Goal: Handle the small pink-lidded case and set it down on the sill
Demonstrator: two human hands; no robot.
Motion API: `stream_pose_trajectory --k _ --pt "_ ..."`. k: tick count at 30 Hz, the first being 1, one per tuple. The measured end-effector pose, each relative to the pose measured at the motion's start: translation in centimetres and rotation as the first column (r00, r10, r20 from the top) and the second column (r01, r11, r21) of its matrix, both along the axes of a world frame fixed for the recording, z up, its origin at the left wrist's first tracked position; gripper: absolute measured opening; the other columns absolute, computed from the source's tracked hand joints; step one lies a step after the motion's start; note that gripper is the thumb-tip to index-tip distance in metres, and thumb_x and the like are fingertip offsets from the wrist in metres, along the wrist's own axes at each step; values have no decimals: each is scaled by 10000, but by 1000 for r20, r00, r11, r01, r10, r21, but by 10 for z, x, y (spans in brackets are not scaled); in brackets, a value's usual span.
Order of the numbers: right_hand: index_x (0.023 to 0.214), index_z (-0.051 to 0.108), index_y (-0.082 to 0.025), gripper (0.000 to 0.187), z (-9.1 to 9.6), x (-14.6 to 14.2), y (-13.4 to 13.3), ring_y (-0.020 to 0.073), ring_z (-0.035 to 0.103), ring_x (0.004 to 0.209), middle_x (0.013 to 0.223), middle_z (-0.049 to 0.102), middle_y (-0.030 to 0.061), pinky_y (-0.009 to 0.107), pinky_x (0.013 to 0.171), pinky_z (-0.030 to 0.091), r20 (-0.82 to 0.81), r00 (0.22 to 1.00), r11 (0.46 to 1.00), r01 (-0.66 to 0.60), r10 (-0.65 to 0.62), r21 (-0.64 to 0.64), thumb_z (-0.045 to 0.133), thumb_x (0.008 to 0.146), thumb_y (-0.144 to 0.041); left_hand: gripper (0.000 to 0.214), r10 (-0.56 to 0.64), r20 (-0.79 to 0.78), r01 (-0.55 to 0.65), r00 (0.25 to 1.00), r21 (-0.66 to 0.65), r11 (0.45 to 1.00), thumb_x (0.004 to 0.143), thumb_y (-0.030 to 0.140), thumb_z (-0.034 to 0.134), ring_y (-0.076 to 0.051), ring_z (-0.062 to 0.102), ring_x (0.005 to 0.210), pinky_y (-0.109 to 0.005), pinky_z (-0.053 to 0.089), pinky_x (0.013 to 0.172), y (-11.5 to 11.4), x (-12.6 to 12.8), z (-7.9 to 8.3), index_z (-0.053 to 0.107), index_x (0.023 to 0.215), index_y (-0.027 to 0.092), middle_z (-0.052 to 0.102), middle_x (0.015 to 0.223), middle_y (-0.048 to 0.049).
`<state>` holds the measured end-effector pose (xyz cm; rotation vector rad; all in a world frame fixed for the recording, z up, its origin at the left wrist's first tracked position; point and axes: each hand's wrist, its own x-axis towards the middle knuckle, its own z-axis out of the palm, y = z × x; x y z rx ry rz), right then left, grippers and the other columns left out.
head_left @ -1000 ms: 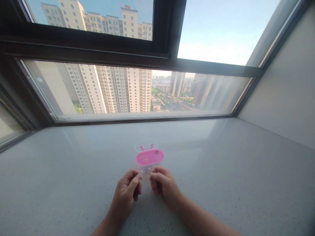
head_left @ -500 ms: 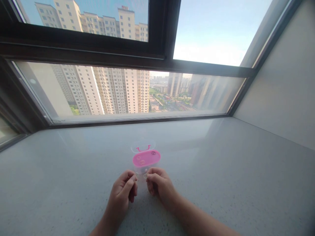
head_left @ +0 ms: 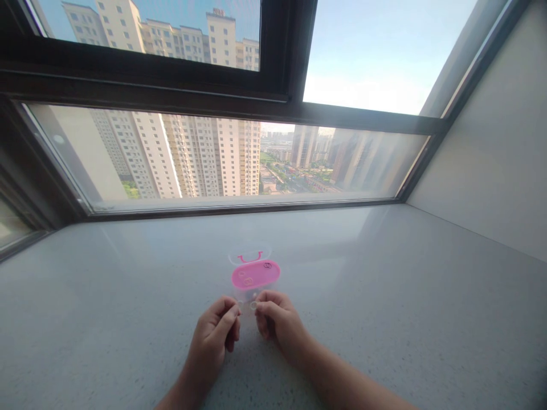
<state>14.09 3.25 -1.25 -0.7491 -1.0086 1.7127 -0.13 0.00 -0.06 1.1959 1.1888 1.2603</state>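
Two small pale loops (head_left: pixel 252 306) stand apart at the near side of the pink tray (head_left: pixel 258 273); whether something joins them, I cannot tell. The left hand (head_left: pixel 217 327) pinches one, the right hand (head_left: pixel 280 319) the other. This step seems careful holding; the next move probably calls for light, steady pinches. Compared with half a second ago, the hands seem slightly closer together.

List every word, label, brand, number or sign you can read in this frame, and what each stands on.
No text can be read.
Pink tray: no lettering visible.
Reddish rooftop structure outside: too small to tell whether it bears a sign.
Faint mark at the lower pane's bottom-left corner: too blurred to read.
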Motion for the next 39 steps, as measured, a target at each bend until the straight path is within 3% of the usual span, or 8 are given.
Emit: stream_pose_trajectory --k 39 --pt "580 529 -161 124 2 1 -1 58 325 296 367 450 -68 188 328 205 31 999 999 -18 18 31 552 693 -208 245 -4 -38 4 999 7 1000 800 347 530 -75 375 402 -169 301 392 -2 1 3 523 628 171 451 458 59"
